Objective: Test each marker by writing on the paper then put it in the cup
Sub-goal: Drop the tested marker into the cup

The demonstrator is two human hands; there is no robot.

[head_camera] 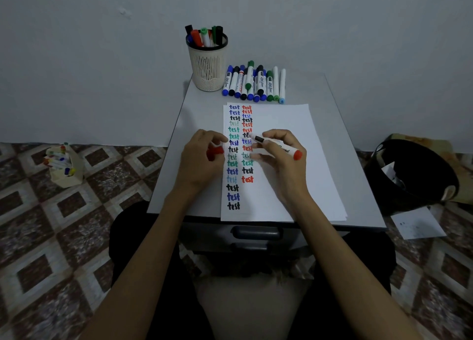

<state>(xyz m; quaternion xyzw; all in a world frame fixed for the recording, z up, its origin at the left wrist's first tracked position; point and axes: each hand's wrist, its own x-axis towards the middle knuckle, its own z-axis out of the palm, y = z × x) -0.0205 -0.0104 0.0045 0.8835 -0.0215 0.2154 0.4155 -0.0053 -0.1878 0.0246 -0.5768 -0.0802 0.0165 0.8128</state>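
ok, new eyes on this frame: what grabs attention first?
The paper, mid-table, with two columns of the word test in blue, red, black and green. Over it, the right hand holds an uncapped red marker and the left hand holds its red cap. At the far edge of the table: a cup full of markers, with a row of markers lying to its right.

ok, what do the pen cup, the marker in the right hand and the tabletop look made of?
Pen cup: likely moulded plastic, cream, matte; slotted walls, black rim.
Marker in the right hand: probably plastic, smooth white barrel with print, red end plug.
Tabletop: smooth pale grey, slight sheen; laminate or painted metal, can't tell.
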